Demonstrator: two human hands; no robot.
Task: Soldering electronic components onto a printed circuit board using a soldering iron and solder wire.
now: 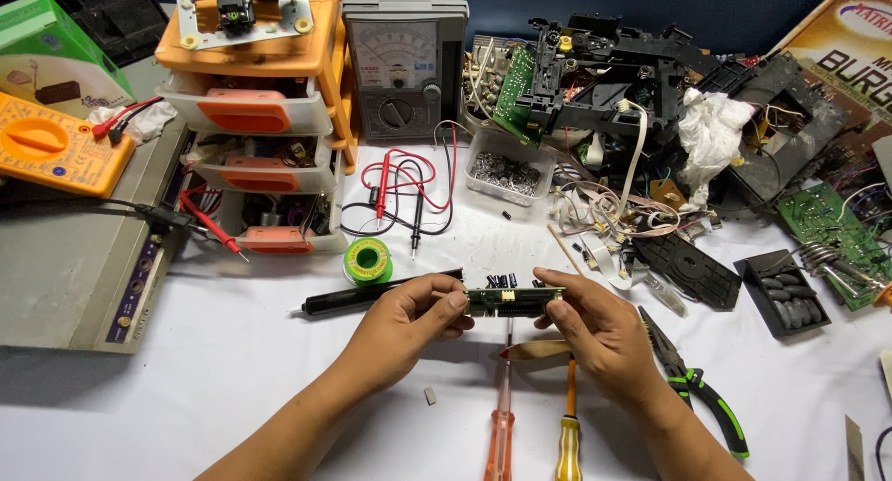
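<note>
A narrow green circuit board [513, 300], studded along its top edge with small dark cylindrical capacitors, is held level just above a white-covered workbench [232, 351], pinched at its ends between the person's left hand [409, 325] and right hand [595, 328]; the fingertips of both hands are closed on the board's short edges. Directly below it lie two screwdrivers, one with a translucent red handle [500, 425] and one with a yellow handle [568, 434]. A black pen-shaped tool [372, 295] rests just behind the left hand beside a green spool of solder wire [368, 259]. Green-handled pliers [692, 379] lie to the right of the right hand, and a grey analogue meter [404, 63] stands at the back.
</note>
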